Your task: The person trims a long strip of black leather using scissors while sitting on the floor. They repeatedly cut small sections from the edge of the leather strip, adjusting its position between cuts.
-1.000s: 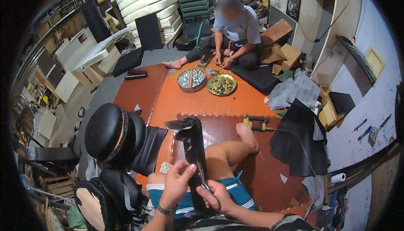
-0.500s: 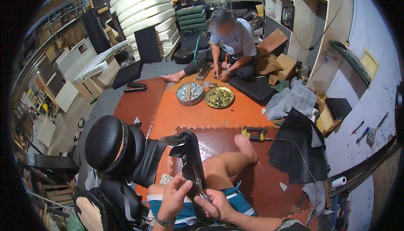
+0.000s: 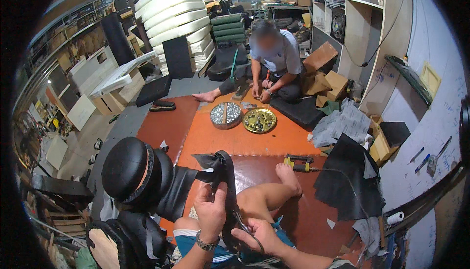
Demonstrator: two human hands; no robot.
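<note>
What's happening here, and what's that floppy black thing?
Someone is working on a floppy black piece. Their left hand is up against it, and the right hand has its grip on scissors, blades alongside the piece. Across the orange mat, another person sits with both hands close together; what they hold is too small to make out. Near them are a gold tray and a round tin, both holding small bits.

Head-height fisheye view, angled downward
</note>
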